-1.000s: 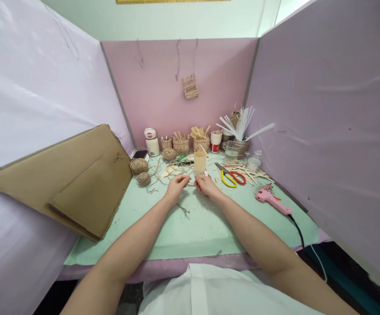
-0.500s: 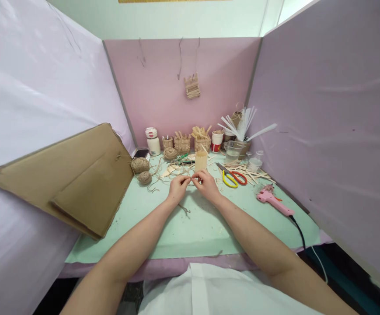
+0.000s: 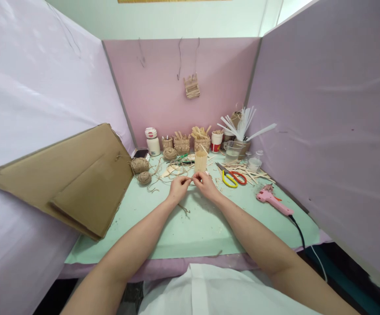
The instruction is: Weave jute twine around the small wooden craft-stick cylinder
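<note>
My left hand and my right hand meet fingertip to fingertip over the middle of the green table. Both are closed in a pinch. What lies between the fingertips is too small to make out; loose twine runs just behind them. A pale wooden stick holder stands upright right behind my right hand. Short pieces of twine lie on the table below my left hand.
Scissors, wooden strips and a pink glue gun lie to the right. Twine balls and a leaning cardboard sheet are at the left. Baskets of sticks and a white bottle line the back.
My fingertips have shifted very slightly against each other. Otherwise both hands stay in the same place, and the objects on the table have not moved.
</note>
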A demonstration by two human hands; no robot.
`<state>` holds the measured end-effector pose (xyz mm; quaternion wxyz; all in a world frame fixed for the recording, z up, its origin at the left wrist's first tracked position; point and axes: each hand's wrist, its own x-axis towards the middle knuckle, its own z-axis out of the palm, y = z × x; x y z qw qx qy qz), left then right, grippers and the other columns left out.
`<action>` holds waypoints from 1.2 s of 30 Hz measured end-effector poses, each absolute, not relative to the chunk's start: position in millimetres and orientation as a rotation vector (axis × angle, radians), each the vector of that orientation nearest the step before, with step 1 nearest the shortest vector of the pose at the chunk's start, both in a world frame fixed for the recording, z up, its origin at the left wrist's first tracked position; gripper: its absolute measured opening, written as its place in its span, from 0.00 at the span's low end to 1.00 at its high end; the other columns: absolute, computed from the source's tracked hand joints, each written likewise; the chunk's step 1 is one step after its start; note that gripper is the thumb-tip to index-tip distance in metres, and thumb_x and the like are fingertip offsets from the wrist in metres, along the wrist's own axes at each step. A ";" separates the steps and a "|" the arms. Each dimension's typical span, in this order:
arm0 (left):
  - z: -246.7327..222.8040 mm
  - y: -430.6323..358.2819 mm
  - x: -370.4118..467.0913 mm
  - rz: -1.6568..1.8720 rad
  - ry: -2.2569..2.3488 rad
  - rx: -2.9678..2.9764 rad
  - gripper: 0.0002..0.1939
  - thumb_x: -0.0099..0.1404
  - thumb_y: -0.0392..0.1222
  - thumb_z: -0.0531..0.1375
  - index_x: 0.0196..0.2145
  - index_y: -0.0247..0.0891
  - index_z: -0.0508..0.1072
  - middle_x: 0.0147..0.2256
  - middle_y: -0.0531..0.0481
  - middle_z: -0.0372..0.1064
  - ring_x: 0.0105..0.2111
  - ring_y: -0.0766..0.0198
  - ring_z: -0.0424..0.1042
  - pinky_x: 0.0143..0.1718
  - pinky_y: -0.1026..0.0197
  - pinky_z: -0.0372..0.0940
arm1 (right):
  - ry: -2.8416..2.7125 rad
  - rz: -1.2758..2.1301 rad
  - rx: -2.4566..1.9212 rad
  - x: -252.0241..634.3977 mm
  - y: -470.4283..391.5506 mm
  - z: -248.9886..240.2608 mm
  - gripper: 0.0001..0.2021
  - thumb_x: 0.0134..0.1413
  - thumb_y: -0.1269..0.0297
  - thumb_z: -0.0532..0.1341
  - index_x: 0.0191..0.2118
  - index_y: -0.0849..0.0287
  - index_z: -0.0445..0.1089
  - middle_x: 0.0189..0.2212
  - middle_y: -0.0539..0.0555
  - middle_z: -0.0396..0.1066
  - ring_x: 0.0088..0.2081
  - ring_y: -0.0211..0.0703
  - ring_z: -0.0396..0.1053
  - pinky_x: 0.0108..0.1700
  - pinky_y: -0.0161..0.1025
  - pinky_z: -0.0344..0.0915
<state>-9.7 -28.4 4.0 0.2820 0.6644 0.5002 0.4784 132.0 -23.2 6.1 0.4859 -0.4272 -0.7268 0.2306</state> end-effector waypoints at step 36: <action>1.9 -36.4 -9.2 1.271 1.406 2.054 0.09 0.59 0.40 0.55 0.29 0.37 0.76 0.29 0.48 0.72 0.31 0.64 0.66 0.36 0.62 0.59 | -1.517 0.894 -1.192 128.4 -22.0 4.0 0.09 0.42 0.61 0.56 0.24 0.61 0.69 0.23 0.50 0.69 0.28 0.38 0.64 0.33 0.35 0.60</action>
